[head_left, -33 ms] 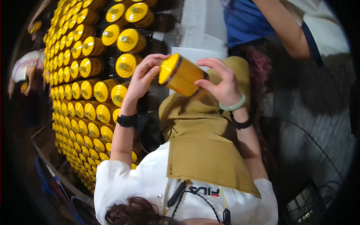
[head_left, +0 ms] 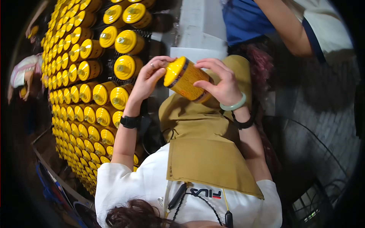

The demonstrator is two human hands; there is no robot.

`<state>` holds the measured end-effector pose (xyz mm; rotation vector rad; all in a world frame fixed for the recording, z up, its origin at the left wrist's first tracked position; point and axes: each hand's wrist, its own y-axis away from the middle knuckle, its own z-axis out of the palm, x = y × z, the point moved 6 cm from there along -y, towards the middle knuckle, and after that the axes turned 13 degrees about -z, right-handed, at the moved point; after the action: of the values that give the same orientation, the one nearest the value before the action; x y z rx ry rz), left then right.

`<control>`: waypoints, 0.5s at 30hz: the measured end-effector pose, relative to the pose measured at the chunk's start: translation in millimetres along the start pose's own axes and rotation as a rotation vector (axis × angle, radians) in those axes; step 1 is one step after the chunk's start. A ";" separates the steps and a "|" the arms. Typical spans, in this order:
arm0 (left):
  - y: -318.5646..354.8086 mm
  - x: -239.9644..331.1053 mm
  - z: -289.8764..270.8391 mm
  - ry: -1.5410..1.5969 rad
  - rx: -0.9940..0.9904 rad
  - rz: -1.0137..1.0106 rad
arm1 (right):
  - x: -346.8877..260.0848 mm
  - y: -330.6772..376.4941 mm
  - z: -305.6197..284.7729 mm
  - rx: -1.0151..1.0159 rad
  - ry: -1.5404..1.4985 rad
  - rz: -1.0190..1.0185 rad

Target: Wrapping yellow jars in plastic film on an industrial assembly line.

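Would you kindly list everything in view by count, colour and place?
Held canister: one, yellow, between both hands
Other canisters: many, yellow, left
Surface: one, white, upper middle
Co-workers: at least two, pale or blue clothing, both sides
Bundle: one, reddish, upper right
Apron: one, tan, centre
Shirt: one, white, bottom
Wristbands: two, black, one per wrist
Bracelet: one, pale green, right wrist
Left hand: one, bare, canister's flanged end
Right hand: one, bare, canister's other end

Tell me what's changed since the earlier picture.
The held yellow canister has shifted slightly to the person's right, the left hand with it. Nothing visibly taken hold of or let go: the right hand still grips its side, and the standing canisters remain in their rows.
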<state>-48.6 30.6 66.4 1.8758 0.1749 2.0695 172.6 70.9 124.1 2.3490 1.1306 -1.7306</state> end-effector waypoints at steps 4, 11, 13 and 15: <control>-17.4 -18.9 37.0 -0.064 -0.166 -0.038 | 15.5 28.2 -5.3 -0.003 -0.018 0.143; -19.6 -12.7 51.0 -0.106 -0.196 -0.026 | 7.9 36.2 -14.2 0.042 0.028 0.132; -18.1 -14.8 50.5 -0.108 -0.182 -0.036 | 9.5 39.3 -13.9 -0.006 0.050 0.105; -17.8 -19.4 48.4 -0.109 -0.170 -0.045 | 13.8 42.3 -14.1 -0.029 0.037 0.115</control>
<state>3.4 34.3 48.3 1.8574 0.0139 1.8843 209.3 52.8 101.5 2.3867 0.9970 -1.6294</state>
